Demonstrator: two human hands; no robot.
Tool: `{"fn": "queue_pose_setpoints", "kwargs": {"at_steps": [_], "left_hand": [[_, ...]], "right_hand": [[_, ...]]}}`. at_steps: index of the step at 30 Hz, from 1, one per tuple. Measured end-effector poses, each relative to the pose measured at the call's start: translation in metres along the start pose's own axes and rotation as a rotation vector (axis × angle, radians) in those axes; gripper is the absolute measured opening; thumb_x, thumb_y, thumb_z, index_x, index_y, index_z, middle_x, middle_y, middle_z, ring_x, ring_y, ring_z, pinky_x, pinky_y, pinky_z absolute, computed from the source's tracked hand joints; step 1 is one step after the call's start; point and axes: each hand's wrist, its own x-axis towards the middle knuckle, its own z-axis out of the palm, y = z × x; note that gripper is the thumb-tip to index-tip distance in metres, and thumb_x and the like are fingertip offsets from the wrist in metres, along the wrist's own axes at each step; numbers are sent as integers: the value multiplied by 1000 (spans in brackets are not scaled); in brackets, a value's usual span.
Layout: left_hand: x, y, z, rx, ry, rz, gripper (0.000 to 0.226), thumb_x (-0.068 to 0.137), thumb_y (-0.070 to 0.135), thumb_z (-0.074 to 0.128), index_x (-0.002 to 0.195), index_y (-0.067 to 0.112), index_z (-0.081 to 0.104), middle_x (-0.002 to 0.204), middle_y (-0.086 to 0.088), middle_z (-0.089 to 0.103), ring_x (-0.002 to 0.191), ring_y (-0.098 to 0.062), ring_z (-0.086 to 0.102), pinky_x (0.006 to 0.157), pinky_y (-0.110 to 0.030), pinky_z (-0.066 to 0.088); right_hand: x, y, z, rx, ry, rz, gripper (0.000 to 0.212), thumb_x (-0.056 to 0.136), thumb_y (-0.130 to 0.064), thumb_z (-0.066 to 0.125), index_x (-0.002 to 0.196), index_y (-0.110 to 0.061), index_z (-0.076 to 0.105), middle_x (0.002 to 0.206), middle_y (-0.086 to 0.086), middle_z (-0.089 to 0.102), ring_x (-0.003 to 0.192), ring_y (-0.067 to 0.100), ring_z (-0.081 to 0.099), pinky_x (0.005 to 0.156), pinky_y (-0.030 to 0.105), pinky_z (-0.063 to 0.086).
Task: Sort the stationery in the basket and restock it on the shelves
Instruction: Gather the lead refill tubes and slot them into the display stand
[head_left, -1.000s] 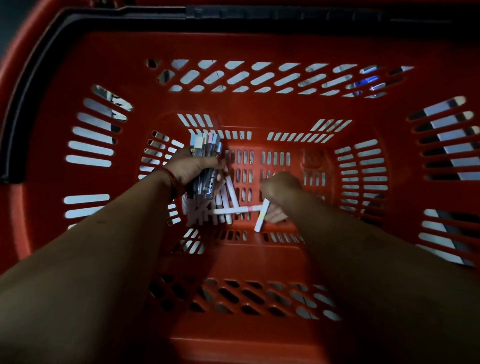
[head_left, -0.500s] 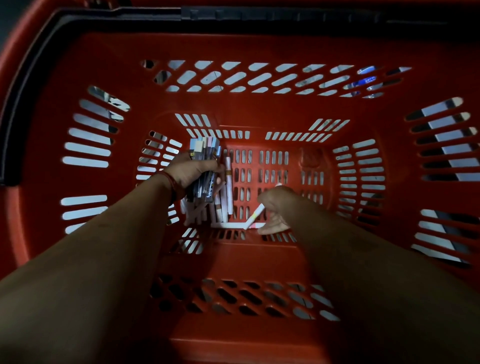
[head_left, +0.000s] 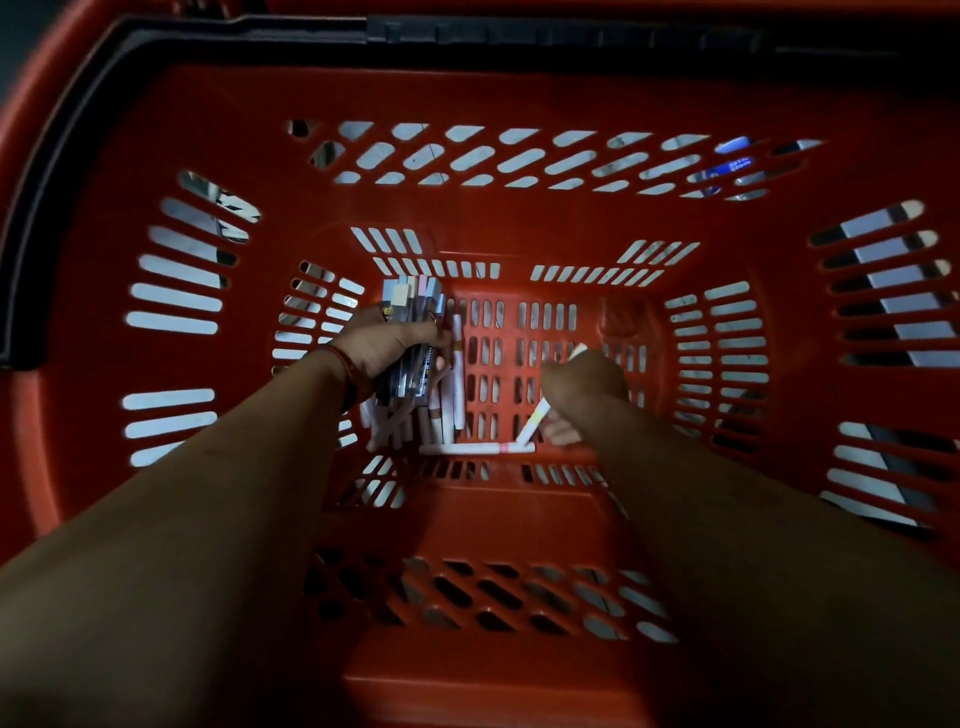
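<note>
Both my arms reach down into a deep red slotted basket (head_left: 519, 218). My left hand (head_left: 387, 345) grips a bundle of dark pens with pale caps (head_left: 413, 322), held upright at the bottom left. Under it lie several white pens (head_left: 447, 405) on the basket floor. My right hand (head_left: 582, 384) holds one white pen (head_left: 537, 421) that runs slantwise through its curled fingers, its top end showing above the knuckles. Another white pen with a pink band (head_left: 467, 448) lies flat along the near edge of the floor.
The basket's black handle (head_left: 467, 31) runs along the far rim and down the left side. Through the slots in the walls I see pale floor, and something blue (head_left: 732, 161) at the far right.
My right hand has lifted the slanted white pen and moved right and up a little. The pink-banded pen now lies along the near edge. My left hand keeps its bundle in place.
</note>
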Motion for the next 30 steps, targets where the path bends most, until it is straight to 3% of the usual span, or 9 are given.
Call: {"fn": "queue_pose_setpoints", "kwargs": {"at_steps": [3,5,7,9,13,16,20,25,30], "left_hand": [[-1,0,0,22,-4,2,27,81,3,76,107,4,70,92,-18,75,76,-30,73,64,-37,61],[-2,2,0,19,-10,-1,25,81,4,76,106,4,69,88,-17,75,74,-30,73,62,-37,60],[-4,5,0,-13,3,-2,17,82,2,74,98,6,69,79,-14,74,66,-27,73,56,-36,59],[-6,7,-1,-45,19,-5,17,82,1,74,98,4,69,75,-13,73,62,-26,72,56,-36,60],[-3,5,-7,-36,49,-4,39,76,7,80,112,0,68,81,-13,76,68,-29,73,64,-38,59],[-4,4,-9,-10,72,-13,46,71,13,84,113,0,67,83,-12,77,73,-29,75,68,-39,59],[-7,8,-7,-23,56,-28,25,81,6,76,104,2,66,72,-8,75,61,-23,73,53,-31,57],[-8,11,-6,34,122,39,20,81,7,77,99,9,69,68,-2,75,55,-17,71,47,-27,55],[-9,12,-4,27,116,28,28,81,6,77,108,3,69,70,-3,75,58,-18,72,48,-27,55]], "right_hand": [[-8,-8,0,-201,20,-341,44,94,-46,46,120,-12,55,95,9,69,77,27,70,73,44,61],[-12,-12,-5,-359,-129,-563,43,99,-42,47,131,-14,49,101,8,67,79,23,67,70,39,58],[-19,-12,-7,-598,-270,-724,28,101,-34,54,123,-17,53,95,2,64,77,20,63,64,31,50],[-27,-12,-4,-803,-340,-850,18,98,-32,61,112,-21,61,93,-2,63,82,21,62,67,30,45],[-29,-6,7,-922,-406,-875,17,90,-32,73,104,-25,71,103,-3,68,94,19,62,80,33,50],[-28,-5,10,-929,-450,-805,31,87,-21,75,117,-20,69,116,3,68,104,23,62,81,28,45],[-28,-7,14,-981,-555,-706,31,90,-14,67,121,-13,70,118,8,70,105,26,64,84,31,51],[-27,-7,16,-1045,-532,-741,26,89,-17,66,115,-15,72,109,5,71,98,26,65,84,34,54],[-26,-13,2,-1211,-365,-928,9,89,-15,62,94,-20,68,74,-5,55,83,21,57,68,32,45]]}}
